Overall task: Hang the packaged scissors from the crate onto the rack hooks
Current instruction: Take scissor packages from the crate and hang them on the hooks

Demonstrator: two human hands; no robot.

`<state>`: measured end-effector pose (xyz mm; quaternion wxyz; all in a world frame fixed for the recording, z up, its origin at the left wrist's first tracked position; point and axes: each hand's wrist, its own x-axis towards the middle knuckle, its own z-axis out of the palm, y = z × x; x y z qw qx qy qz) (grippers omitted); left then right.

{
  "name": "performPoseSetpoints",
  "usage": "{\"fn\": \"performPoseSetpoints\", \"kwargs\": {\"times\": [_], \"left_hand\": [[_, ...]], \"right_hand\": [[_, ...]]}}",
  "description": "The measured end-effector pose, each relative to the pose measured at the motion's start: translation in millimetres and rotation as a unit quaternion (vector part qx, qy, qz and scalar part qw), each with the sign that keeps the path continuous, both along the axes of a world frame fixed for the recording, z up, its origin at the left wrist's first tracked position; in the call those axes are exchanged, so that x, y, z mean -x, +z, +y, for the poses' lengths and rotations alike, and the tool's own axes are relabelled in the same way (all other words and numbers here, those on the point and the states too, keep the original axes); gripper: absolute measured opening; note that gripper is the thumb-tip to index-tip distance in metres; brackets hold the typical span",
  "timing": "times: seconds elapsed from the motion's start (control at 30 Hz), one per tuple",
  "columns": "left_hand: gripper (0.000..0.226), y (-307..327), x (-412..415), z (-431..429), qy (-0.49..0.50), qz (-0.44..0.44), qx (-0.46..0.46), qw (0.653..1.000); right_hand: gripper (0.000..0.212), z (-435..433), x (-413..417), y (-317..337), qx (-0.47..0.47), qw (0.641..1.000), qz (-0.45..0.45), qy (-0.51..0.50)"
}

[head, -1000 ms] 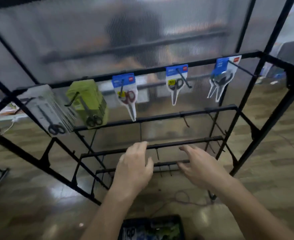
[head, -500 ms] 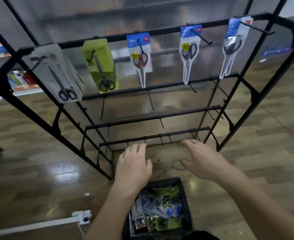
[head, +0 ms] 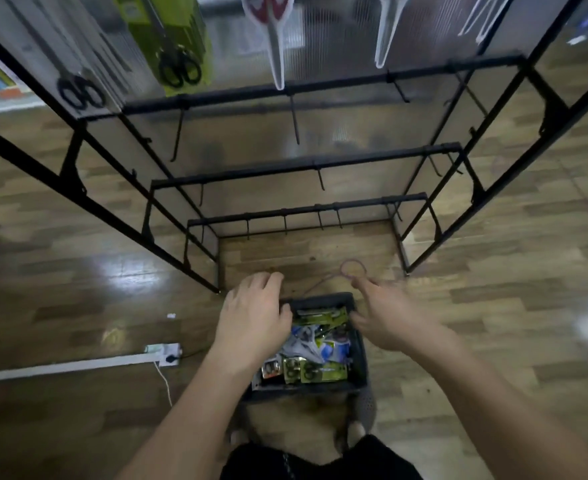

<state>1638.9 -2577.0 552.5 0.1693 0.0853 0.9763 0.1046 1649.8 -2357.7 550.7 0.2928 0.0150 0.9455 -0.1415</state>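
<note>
Neither hand holds anything: left hand [head: 254, 317] and right hand [head: 386, 320] hover with relaxed, slightly spread fingers over the dark crate [head: 320, 298] at lower centre. The right hand's fingertips are smeared by motion blur, so their exact pose is unclear. The left hand covers the crate's left rim and the right hand covers its upper right corner. Between them lie the packaged scissors [head: 320, 351], a jumble of green, blue and white cards whose print cannot be read. The black rack [head: 306, 164] fills the upper frame, with bare hooks [head: 294, 123] on its lower bars. Along the top edge, hanging packs are cut off: a grey pack [head: 74, 64], a green pack [head: 171, 39] and a red-handled pair [head: 271, 29]. A power strip [head: 164, 351] lies on the floor at left.
</note>
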Motion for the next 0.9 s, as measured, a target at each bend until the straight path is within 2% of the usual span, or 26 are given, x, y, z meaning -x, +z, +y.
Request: {"fn": "performPoseSetpoints", "kwargs": {"times": [0.13, 0.27, 0.47, 0.57, 0.7, 0.9], "left_hand": [[0.054, -44, 18, -16, -0.051, -0.063, -0.013, 0.997], [0.053, -93, 27, -45, -0.076, -0.109, -0.031, 0.991], [0.05, -189, -2, -96, 0.009, -0.148, -0.025, 0.989], [0.042, -261, -18, -105, 0.053, -0.178, -0.023, 0.982], [0.047, -388, -22, -97, 0.062, -0.22, -0.01, 0.973], [0.046, -601, 8, -78, 0.057, -0.248, 0.008, 0.967]], "right_hand": [[0.048, -18, -15, -34, -0.012, 0.997, -0.054, -0.051], [0.052, -44, -27, -78, 0.019, 0.988, -0.114, -0.106], [0.05, -90, 0, -182, 0.037, 0.984, -0.168, -0.046], [0.046, -106, 24, -265, 0.029, 0.977, -0.208, 0.018], [0.023, -111, 51, -397, 0.011, 0.971, -0.227, 0.072], [0.035, -89, 53, -605, -0.021, 0.959, -0.262, 0.107]]}}
